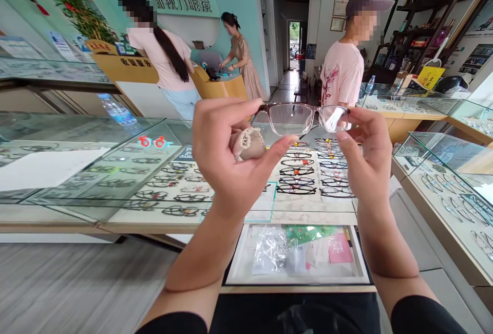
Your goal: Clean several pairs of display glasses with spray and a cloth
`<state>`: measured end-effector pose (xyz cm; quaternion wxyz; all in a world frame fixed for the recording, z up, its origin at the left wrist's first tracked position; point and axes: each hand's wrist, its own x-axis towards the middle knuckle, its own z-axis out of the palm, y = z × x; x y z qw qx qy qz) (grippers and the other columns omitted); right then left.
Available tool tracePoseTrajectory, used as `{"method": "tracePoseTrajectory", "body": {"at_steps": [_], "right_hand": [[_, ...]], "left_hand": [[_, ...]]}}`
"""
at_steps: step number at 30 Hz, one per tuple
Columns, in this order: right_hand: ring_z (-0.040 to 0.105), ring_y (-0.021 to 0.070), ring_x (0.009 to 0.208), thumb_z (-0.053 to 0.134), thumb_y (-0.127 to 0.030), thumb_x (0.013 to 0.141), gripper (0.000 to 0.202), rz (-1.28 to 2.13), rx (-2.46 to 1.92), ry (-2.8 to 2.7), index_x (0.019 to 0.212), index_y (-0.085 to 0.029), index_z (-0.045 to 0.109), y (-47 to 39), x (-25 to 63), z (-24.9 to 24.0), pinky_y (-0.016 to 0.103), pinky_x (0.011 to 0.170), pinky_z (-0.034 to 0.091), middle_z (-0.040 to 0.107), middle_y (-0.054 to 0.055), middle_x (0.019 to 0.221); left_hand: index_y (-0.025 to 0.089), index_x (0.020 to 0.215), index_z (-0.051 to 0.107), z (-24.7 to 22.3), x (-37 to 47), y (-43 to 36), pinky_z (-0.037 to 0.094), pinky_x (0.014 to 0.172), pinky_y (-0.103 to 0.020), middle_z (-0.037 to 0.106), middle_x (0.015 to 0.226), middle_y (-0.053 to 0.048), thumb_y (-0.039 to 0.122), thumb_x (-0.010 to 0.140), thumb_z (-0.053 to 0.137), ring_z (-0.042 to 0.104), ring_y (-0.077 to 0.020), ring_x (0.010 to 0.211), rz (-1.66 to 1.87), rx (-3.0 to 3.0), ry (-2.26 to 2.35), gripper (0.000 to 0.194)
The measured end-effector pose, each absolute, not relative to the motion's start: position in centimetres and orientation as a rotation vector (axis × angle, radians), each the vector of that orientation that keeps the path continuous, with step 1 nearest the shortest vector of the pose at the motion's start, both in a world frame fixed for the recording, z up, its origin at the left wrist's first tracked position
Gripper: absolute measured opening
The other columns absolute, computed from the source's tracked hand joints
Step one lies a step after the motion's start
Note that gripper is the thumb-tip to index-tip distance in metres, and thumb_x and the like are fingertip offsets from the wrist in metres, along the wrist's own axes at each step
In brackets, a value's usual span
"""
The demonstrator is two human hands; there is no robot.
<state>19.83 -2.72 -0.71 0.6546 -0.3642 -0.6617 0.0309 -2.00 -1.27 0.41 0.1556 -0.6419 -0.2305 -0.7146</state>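
Glasses held level above the table, both hands engaged

At far left, a white sheet lies on the glass-topped table. Behind it, a clear bottle rests on its side. To the right sit red-and-blue spectacles; whether they lie on or under the glass cannot be determined.

The left hand grips the left end of the glasses, index finger at the upper corner, thumb near the lower rim. A pale cloth is tucked within its curled fingers. The glasses are located between the hands, lenses upright. Below them, frames are arranged in rows under the glass; an open drawer extends nearest the wearer and contains a clear bag and a pink slip.

The right hand pinches the right end of the glasses between thumb and index finger. At far right, a second display case contains further frames.
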Motion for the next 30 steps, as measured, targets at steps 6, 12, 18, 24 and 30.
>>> {"method": "tracePoseTrajectory", "body": {"at_steps": [6,12,18,24,30], "right_hand": [[0.070,0.0223,0.106,0.068,-0.033,0.100,0.030,0.063,-0.819,-1.459,0.129,-0.030,0.064,-2.93,19.73,-0.63,0.044,0.091,0.058,0.070,0.006,0.123],[0.070,0.0226,0.102,0.070,-0.035,0.099,0.033,0.045,-0.803,-1.431,0.131,-0.030,0.065,-2.95,19.73,-0.63,0.045,0.089,0.058,0.068,0.006,0.120],[0.070,0.0209,0.099,0.068,-0.036,0.101,0.030,0.041,-0.809,-1.452,0.131,-0.031,0.064,-2.83,19.79,-0.78,0.043,0.086,0.059,0.069,0.006,0.121],[0.070,0.0213,0.099,0.066,-0.038,0.104,0.030,0.014,-0.793,-1.475,0.133,-0.032,0.063,-2.85,19.72,-0.72,0.042,0.083,0.059,0.068,0.005,0.119],[0.069,0.0177,0.087,0.072,-0.038,0.100,0.031,-0.009,-0.753,-1.408,0.129,-0.029,0.065,-3.23,19.34,-0.31,0.043,0.080,0.059,0.069,0.004,0.118]], "left_hand": [[0.026,0.122,0.072,0.55,-2.13,-0.66,0.052,0.069,-0.031,0.066,0.106,0.000,0.062,0.082,0.092,0.065,-0.0144,0.082,-2.019,-1.798,-0.592,0.058],[0.025,0.114,0.078,0.58,-2.05,-0.60,0.053,0.068,-0.032,0.071,0.097,-0.001,0.055,0.076,0.098,0.066,-0.0150,0.076,-2.139,-1.775,-0.633,0.052],[0.029,0.115,0.080,0.70,-1.86,-1.00,0.052,0.069,-0.035,0.071,0.097,-0.001,0.050,0.073,0.101,0.061,-0.0148,0.071,-2.176,-1.775,-0.628,0.051],[0.029,0.115,0.080,0.64,-1.89,-0.95,0.051,0.068,-0.035,0.070,0.096,-0.001,0.050,0.074,0.101,0.059,-0.0143,0.069,-2.186,-1.789,-0.638,0.050],[0.029,0.116,0.078,0.45,-2.12,-0.75,0.041,0.056,-0.031,0.071,0.092,0.001,0.053,0.078,0.097,0.053,-0.0108,0.062,-2.187,-1.842,-0.741,0.049]]}}
